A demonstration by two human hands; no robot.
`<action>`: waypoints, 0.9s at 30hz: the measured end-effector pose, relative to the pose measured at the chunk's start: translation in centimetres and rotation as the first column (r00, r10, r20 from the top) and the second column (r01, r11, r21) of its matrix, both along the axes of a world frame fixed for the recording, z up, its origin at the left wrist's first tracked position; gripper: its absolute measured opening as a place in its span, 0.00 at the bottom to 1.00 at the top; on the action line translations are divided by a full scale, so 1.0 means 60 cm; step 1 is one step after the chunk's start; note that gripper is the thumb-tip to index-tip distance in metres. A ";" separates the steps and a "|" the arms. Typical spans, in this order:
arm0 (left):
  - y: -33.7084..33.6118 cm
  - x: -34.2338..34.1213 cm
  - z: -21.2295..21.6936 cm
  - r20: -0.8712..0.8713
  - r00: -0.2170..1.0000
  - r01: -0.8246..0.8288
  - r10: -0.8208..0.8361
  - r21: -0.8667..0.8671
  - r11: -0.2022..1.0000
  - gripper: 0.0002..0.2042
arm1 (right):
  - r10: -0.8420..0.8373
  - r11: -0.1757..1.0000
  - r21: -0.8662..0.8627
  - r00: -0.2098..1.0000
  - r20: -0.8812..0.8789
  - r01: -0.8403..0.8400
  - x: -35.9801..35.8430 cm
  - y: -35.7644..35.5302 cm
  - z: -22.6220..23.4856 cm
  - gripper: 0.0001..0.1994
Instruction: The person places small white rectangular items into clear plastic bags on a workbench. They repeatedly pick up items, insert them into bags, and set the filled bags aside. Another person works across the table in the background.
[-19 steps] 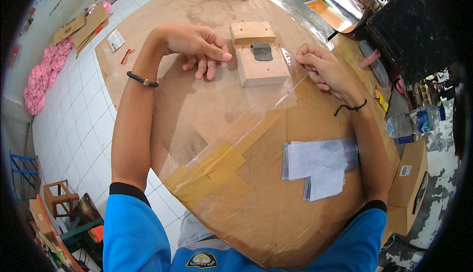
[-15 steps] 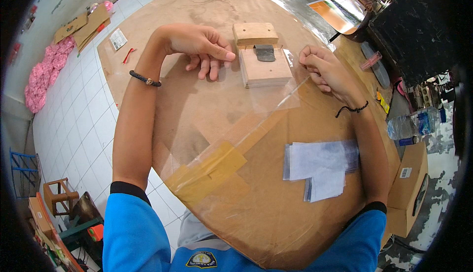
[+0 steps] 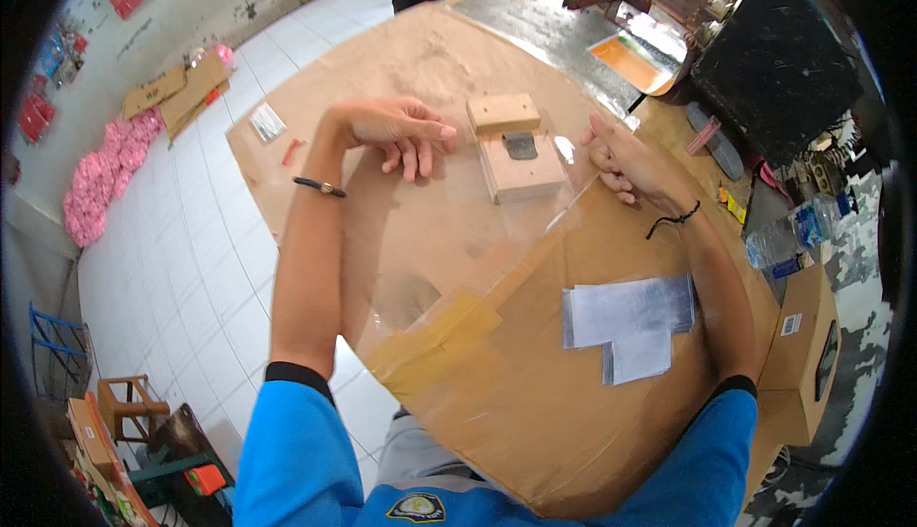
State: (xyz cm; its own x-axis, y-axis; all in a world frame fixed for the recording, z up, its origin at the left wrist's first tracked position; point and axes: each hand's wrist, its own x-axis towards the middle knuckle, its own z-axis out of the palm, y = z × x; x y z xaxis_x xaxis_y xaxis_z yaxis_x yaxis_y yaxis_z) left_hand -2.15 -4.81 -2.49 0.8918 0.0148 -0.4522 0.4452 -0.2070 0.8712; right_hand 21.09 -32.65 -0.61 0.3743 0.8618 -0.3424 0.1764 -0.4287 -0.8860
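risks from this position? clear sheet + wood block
1. The clear plastic sheet is nearly invisible on the brown cardboard-covered table; the left hand rests only near its far edge, so it might slide or crease.
2. The right hand seems to pinch the sheet's edge beside the small wooden block with a dark metal plate; a tug could shift the block.
3. The loose silver foil rectangles could be swept off.

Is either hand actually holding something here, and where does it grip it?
The right hand seems to pinch the far edge of a clear plastic sheet. The left hand rests on that sheet beside the wooden block, gripping nothing.
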 end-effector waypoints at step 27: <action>-0.406 0.066 -0.014 0.378 0.556 0.139 -0.740 0.835 0.532 0.48 | -0.012 0.990 0.090 0.581 0.813 -0.106 -0.052 -0.455 -0.058 0.39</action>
